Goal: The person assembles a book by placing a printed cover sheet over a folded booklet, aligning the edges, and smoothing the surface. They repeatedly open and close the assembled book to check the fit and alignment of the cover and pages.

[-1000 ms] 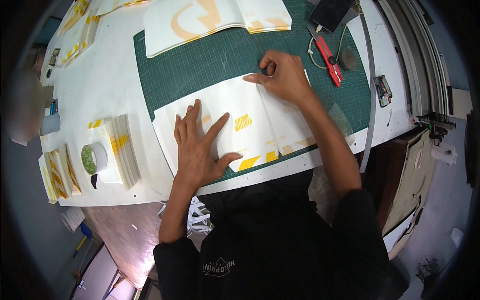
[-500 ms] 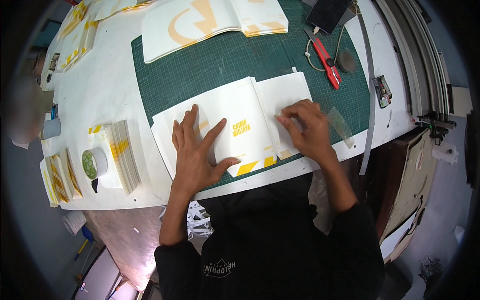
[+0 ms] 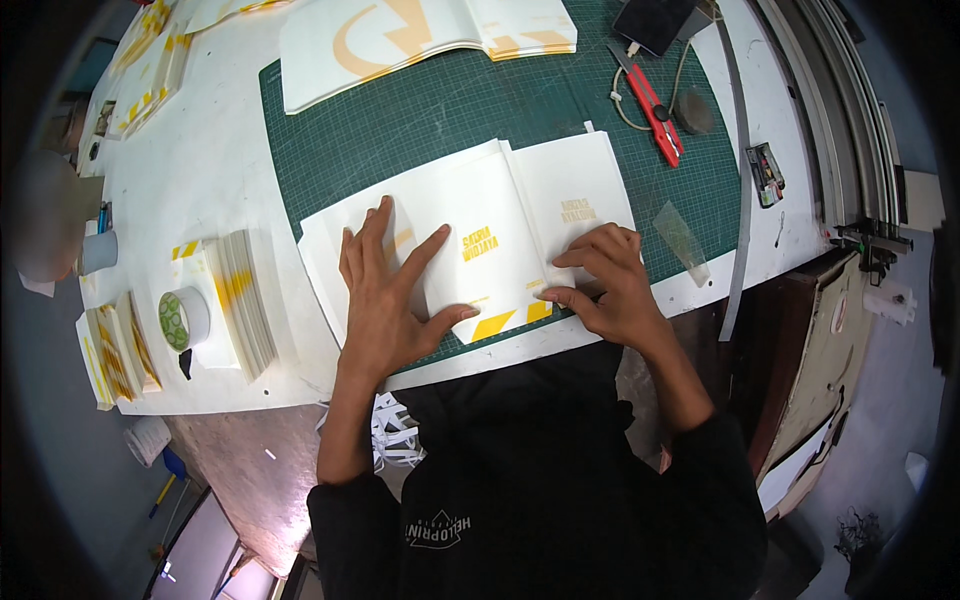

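Observation:
A white folded paper sheet [image 3: 500,200] with yellow print and yellow stripes lies on the green cutting mat [image 3: 400,148]. My left hand [image 3: 380,290] rests on its left part, palm down with fingers spread. Over the crease on the right is my right hand [image 3: 620,290], bent, its thumb apart from the forefinger. The thumb tip touches the paper beside the yellow corner stripe, and the fingertips bear on the right-hand panel [image 3: 575,165], which shows faint print. What lies under the right palm is hidden.
Stacked printed sheets [image 3: 400,45] lie at the mat's far edge. A red utility knife [image 3: 655,115], a dark phone [image 3: 650,22] and a clear plastic strip [image 3: 682,243] are to the right. A tape roll [image 3: 185,318] and folded paper stacks [image 3: 235,300] stand on the left.
My right hand has moved nearer along the crease and its thumb and forefinger have spread apart. Print on the right panel now shows. My left hand stays in place on the paper.

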Demonstrator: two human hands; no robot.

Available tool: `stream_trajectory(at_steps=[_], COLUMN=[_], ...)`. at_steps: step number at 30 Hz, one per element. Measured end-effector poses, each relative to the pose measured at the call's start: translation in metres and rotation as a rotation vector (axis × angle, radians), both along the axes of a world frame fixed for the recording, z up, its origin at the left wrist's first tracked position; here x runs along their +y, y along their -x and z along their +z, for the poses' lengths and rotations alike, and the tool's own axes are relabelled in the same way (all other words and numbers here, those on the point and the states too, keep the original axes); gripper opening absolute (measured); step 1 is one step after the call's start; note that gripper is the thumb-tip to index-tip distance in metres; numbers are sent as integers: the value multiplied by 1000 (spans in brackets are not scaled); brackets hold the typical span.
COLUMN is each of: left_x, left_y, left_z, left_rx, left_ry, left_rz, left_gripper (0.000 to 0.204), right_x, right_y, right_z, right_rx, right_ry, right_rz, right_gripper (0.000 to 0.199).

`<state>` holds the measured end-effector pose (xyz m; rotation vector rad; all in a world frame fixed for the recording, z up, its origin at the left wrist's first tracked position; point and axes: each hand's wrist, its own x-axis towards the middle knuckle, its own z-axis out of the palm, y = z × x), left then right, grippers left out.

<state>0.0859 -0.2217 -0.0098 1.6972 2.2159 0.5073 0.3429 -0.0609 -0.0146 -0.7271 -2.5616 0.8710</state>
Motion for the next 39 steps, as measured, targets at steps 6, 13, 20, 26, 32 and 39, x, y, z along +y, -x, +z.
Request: stream_trajectory(at_steps=[6,13,20,26,32,39], left_x=[0,-1,-1,2,-3,-3], left_y=[0,-2,-2,-2,-3,-4], left_z=[2,1,1,2,0,-1], left_rx=[-19,-17,-2,-14,20,22], left_ry=[21,22,-3,16,-7,-23], left_rz=[1,-3,-3,-12,-9,-13], left_gripper=[90,88,89,86,89,88], right_x=[2,54,103,102,74,36], right_y=[10,69,127,99,-29,-92], right_z=[-5,-7,-8,-8,8,-15], right_rx=[-24,-84,-189,235,115,-230], right_ry=[-72,-10,2,267,-94,-287], right_rz=[-28,-80,-180,-251,-509,-679], right_gripper=[38,42,48,42,31,43])
